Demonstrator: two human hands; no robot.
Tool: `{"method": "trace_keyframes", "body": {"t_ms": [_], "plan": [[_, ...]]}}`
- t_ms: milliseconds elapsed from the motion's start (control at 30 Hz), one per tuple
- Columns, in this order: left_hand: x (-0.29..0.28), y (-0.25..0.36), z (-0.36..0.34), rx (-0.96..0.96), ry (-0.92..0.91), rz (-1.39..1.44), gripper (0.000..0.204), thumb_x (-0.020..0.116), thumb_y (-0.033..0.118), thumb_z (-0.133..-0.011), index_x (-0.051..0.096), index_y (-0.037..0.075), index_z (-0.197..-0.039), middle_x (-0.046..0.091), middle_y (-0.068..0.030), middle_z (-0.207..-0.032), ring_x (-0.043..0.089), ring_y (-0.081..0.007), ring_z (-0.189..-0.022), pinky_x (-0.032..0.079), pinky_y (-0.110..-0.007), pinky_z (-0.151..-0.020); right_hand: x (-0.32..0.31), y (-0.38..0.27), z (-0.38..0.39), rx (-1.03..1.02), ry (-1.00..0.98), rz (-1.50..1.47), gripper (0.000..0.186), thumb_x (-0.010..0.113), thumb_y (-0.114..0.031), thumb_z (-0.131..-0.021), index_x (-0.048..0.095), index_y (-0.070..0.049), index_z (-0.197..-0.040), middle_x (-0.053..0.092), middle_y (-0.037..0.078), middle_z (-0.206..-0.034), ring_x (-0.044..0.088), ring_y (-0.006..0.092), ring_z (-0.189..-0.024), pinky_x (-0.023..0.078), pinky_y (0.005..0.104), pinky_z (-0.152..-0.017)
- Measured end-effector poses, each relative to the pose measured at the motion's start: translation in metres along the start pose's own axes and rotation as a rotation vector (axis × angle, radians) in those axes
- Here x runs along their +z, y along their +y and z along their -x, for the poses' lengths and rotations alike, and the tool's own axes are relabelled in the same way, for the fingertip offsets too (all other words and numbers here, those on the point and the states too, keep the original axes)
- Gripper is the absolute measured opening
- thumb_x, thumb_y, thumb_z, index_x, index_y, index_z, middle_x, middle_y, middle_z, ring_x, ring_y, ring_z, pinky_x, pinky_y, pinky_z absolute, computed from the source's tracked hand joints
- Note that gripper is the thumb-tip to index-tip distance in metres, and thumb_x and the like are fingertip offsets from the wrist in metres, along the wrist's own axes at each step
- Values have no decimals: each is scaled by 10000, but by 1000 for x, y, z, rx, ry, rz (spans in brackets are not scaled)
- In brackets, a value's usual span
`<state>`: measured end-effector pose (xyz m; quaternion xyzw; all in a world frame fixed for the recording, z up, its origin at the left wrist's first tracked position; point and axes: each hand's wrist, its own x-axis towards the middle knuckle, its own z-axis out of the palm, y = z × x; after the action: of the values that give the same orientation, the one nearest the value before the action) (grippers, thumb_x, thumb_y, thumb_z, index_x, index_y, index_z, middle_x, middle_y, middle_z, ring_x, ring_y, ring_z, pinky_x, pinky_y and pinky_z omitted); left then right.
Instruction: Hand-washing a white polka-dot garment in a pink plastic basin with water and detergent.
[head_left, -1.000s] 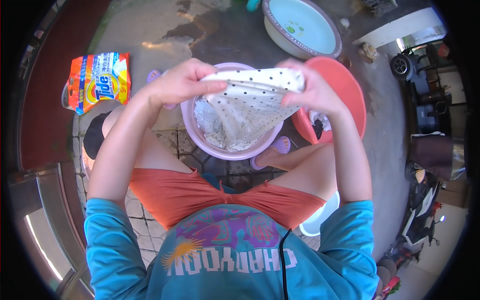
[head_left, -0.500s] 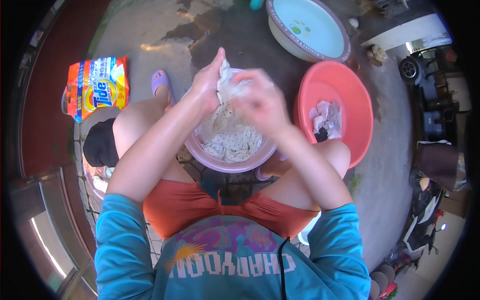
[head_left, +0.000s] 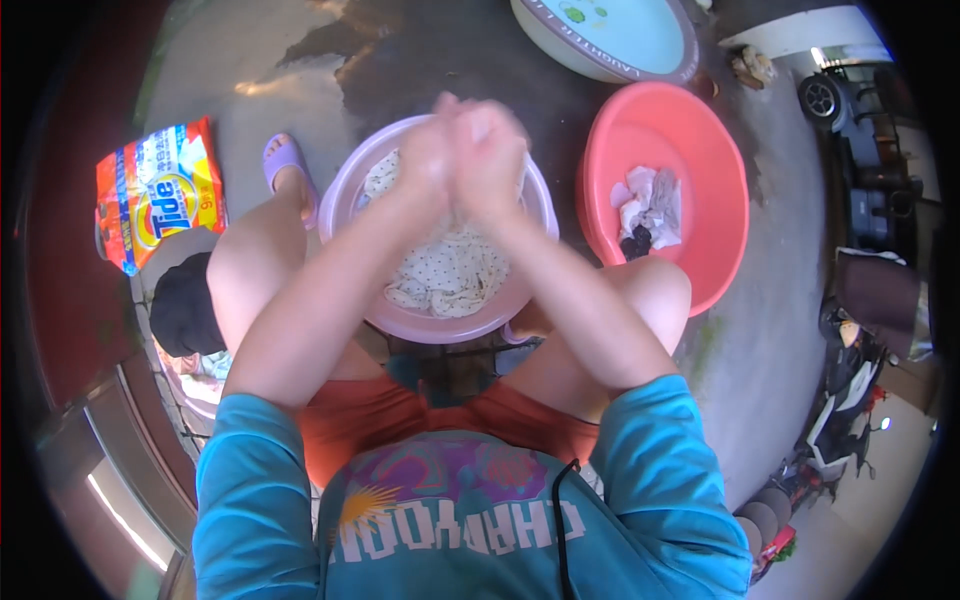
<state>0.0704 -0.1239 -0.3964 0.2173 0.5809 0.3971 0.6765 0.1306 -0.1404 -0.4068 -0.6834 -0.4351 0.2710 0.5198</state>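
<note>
A pale garment with small dark dots (head_left: 450, 272) lies bunched in a lilac basin (head_left: 440, 330) between my feet. Over the basin's far half, my left hand (head_left: 430, 160) and my right hand (head_left: 488, 150) are pressed together, closed and blurred by motion. Part of the same garment runs up between them; the fingers hide most of that gripped part. More dotted cloth shows at the basin's left side, beside my left wrist.
A red basin (head_left: 740, 215) to the right holds a few light and dark small clothes (head_left: 652, 205). Beyond it stands a large basin of water (head_left: 625, 40). An orange detergent bag (head_left: 160, 195) sits at left, near a dark cloth (head_left: 185, 305) by my knee. Parked vehicles line the far right.
My right hand has come in against the left, closing over the cloth that stood up from the left hand. The view has shifted a little, so the basins appear higher.
</note>
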Motion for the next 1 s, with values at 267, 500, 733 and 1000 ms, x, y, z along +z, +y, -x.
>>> {"method": "trace_keyframes", "body": {"t_ms": [267, 500, 733, 1000], "plan": [[-14, -13, -18, 153, 72, 53, 431, 419, 371, -962, 609, 3, -843, 625, -137, -788, 574, -235, -698, 470, -375, -683, 10, 3, 16, 39, -27, -195, 210, 557, -75, -836, 483, -2, -653, 494, 98, -596, 465, 167, -586, 408, 332, -559], [-8, -13, -8, 63, 41, 217, 315, 527, 333, -929, 587, 67, -773, 591, -65, -746, 542, -155, -640, 453, -307, -588, 3, 11, 10, -16, 32, -62, 261, 551, -120, -860, 463, 10, -651, 489, 105, -578, 421, 166, -542, 385, 346, -523], [-7, -10, -8, 118, 14, 50, 317, 529, 318, -924, 601, 46, -778, 606, -48, -755, 564, -133, -695, 455, -313, -617, -19, 16, -3, -7, -364, -319, 214, 524, -119, -849, 448, -10, -681, 463, 90, -602, 445, 167, -599, 396, 328, -576], [-21, -11, -17, 137, -23, 60, 395, 484, 380, -936, 557, 98, -669, 529, -42, -634, 496, -163, -604, 399, -305, -593, 3, 3, 7, 7, 142, -223, 127, 568, -102, -830, 501, -39, -743, 488, 55, -652, 461, 173, -641, 392, 296, -596]]}}
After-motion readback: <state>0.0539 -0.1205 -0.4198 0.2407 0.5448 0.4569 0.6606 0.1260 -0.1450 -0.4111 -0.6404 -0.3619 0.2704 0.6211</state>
